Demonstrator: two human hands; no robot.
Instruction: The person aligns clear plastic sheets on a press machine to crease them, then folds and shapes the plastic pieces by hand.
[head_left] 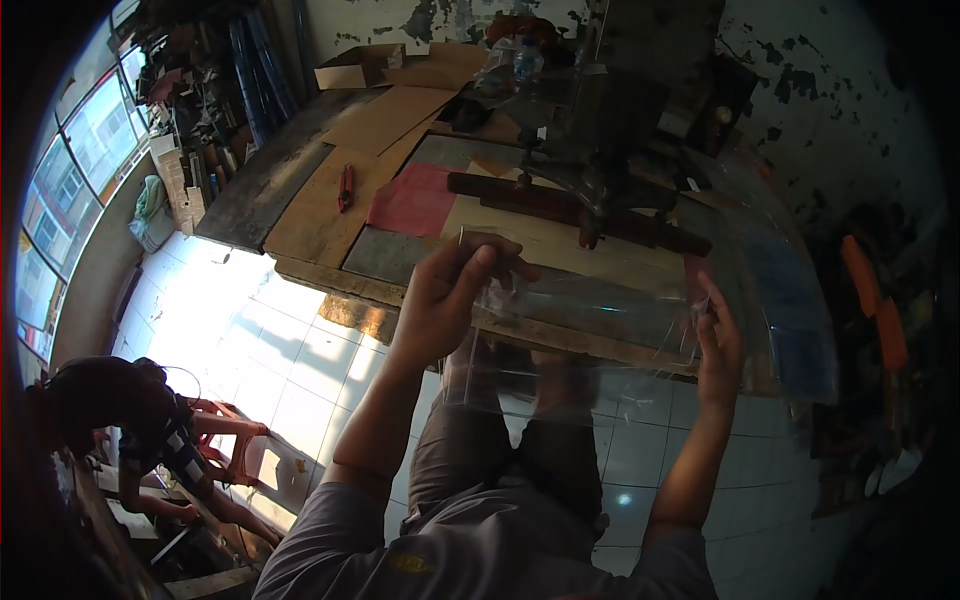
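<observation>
Between my two hands a clear plastic sheet (590, 312) stretches over the table's front edge and hangs above my lap. My left hand (450, 295) is closed on its left end, fingers curled in a pinch. At the opposite end, my right hand (718, 345) pinches the sheet between thumb and fingers. Just beyond the sheet is the dark press machine (615, 130) with its long reddish-brown bar (570, 212). Under that bar lie a cream sheet (500, 225) and a pink sheet (415, 200).
A red utility knife (346, 188) lies on cardboard (320, 205) at the left. Open cardboard boxes (355, 70) and a plastic bottle (527, 60) stand at the back. More clear sheets (790, 270) are at the right. Another person (130, 420) bends near a red stool (235, 440).
</observation>
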